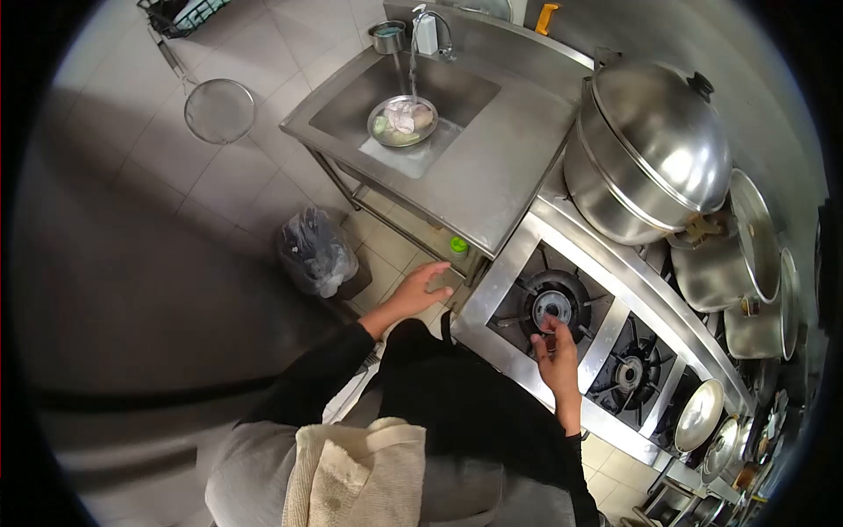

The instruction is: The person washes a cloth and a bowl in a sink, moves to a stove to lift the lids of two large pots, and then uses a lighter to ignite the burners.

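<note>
My left hand (414, 293) is in the air, left of the stove, with thumb and fingers apart and nothing in it. Over the front of the gas stove (524, 351) is my right hand (558, 362), its fingers slightly bent and apart, also holding nothing. Behind it lies the nearest burner (551, 303), with no pot on it. In the sink (342, 110) stands a round metal bowl (375, 132) with pale, pinkish and greenish food pieces (408, 116) that I cannot name exactly. Water runs from the tap (416, 10) into the bowl.
A large lidded steamer pot (645, 149) stands behind the stove, beside several big pots (716, 272). A pan (700, 415) sits at the far right. A lined bin (316, 250) is under the sink counter's left side. A mesh strainer (219, 111) hangs on the wall.
</note>
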### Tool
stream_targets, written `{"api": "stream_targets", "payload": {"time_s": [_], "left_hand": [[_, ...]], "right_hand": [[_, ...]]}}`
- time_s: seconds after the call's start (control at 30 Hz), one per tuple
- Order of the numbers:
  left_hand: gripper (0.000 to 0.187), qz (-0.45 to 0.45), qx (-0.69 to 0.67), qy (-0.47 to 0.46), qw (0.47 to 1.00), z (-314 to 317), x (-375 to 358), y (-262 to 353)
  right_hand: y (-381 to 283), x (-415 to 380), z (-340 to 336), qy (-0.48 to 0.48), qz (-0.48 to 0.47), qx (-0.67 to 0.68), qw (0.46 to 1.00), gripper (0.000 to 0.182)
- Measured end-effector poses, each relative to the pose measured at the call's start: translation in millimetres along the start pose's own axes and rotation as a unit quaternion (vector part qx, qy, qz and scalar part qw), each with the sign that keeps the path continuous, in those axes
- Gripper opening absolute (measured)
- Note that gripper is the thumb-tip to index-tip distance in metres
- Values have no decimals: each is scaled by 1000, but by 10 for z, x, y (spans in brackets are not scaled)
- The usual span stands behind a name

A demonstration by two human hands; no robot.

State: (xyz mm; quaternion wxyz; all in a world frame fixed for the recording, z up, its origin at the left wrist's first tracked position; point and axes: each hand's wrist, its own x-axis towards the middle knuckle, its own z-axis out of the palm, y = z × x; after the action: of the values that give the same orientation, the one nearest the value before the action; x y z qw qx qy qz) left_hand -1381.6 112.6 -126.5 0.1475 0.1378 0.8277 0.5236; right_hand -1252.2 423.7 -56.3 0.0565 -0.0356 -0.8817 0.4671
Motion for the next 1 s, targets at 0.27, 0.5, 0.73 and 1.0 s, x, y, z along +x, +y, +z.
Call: {"api": "stream_targets", "payload": {"time_s": [0.27,0.5,0.73,1.0], "left_hand": [[66,212,112,-201,950,246,1615,92],[64,423,253,-249,834,-265,2851,-402],[39,87,549,-248,793,-2340,4685,-1239],[52,-58,20,-64,996,-3479,5578,-602]], "right_hand": [[-136,746,372,95,99,17,990,32],[-421,1396,1139,145,155,-62,975,26],[-199,1736,1958,213,142,-76,964,31],[195,3253,2324,93,147,-398,900,90]]}}
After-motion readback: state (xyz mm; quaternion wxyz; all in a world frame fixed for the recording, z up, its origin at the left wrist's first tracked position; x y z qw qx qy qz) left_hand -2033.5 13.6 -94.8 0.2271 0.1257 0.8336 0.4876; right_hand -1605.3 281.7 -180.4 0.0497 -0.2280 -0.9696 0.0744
